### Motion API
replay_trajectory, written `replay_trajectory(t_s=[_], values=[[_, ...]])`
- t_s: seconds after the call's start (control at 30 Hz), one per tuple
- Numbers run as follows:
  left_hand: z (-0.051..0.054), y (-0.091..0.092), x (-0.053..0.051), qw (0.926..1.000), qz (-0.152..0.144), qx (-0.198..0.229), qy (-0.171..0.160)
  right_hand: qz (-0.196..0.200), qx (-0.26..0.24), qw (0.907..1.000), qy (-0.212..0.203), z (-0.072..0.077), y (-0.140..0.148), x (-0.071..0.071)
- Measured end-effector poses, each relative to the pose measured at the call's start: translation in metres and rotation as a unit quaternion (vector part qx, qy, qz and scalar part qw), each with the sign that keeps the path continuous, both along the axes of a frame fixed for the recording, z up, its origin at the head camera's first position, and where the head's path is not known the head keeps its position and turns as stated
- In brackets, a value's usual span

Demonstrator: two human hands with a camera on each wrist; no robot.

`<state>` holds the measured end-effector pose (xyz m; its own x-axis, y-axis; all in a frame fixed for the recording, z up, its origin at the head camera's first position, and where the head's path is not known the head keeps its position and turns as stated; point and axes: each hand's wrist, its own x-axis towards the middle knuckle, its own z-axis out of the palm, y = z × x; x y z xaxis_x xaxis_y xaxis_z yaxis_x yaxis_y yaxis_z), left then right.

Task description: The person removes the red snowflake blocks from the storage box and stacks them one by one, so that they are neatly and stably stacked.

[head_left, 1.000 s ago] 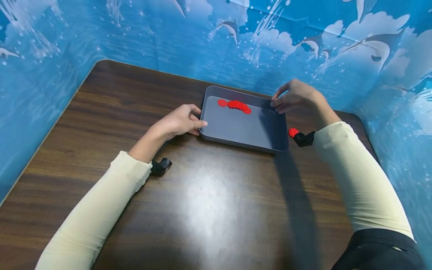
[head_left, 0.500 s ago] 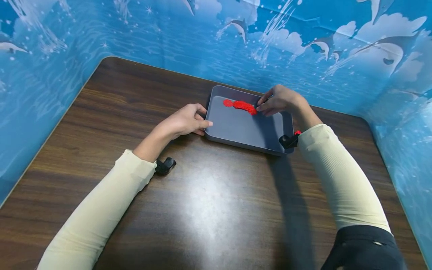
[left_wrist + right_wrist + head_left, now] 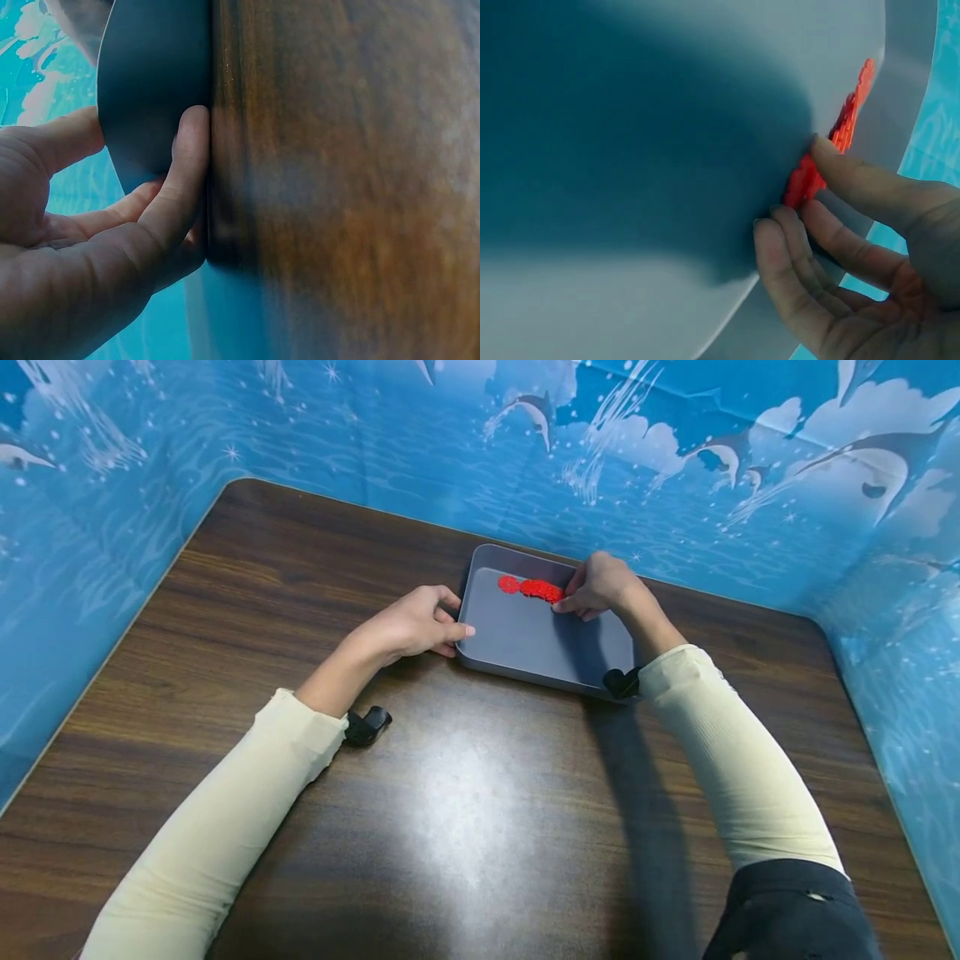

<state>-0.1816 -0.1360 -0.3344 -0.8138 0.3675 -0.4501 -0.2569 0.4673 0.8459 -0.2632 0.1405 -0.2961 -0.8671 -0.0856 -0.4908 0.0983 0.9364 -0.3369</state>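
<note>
A grey rectangular tray (image 3: 510, 639) lies on the table. Along its far side runs a row of overlapping red bumpy-edged discs (image 3: 536, 587), with one flat red disc (image 3: 508, 584) at the left end. My left hand (image 3: 412, 622) grips the tray's left side, thumb at the rim; in the left wrist view its fingers (image 3: 193, 142) lie against the outer wall. My right hand (image 3: 600, 585) reaches inside the tray and pinches the near end of the row; in the right wrist view the thumb and fingertips touch the red discs (image 3: 844, 135).
The tray stands near the back edge of the dark wooden table (image 3: 300, 602). A blue sea-patterned curtain (image 3: 420, 452) with dolphins rises behind and at both sides. Black wrist mounts (image 3: 367, 725) stick out from the sleeves. The right arm casts a shadow across tray and table.
My right hand has moved left from the tray's right rim to the row's right end. A red piece on the table right of the tray is now hidden behind the sleeve.
</note>
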Motion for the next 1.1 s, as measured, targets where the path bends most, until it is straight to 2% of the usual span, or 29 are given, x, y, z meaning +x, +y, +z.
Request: replay_trajectory(t_s=[0.4,0.67,0.87,1.1], values=[[0.004,0.004,0.0,1.0,-0.003,-0.002,0.003,0.0,0.023,0.9997,-0.012,0.0,0.0,0.001],[0.004,0.003,0.001,1.0,-0.003,-0.004,0.003,-0.05,-0.046,0.997,-0.037,0.0,0.005,0.002],[0.003,0.002,0.0,1.0,-0.004,-0.006,0.005,-0.05,-0.069,0.9958,-0.036,-0.002,0.012,0.003],[0.002,0.0,0.001,0.9999,-0.005,-0.007,0.006,-0.069,-0.1,0.9915,-0.045,-0.004,0.017,0.002]])
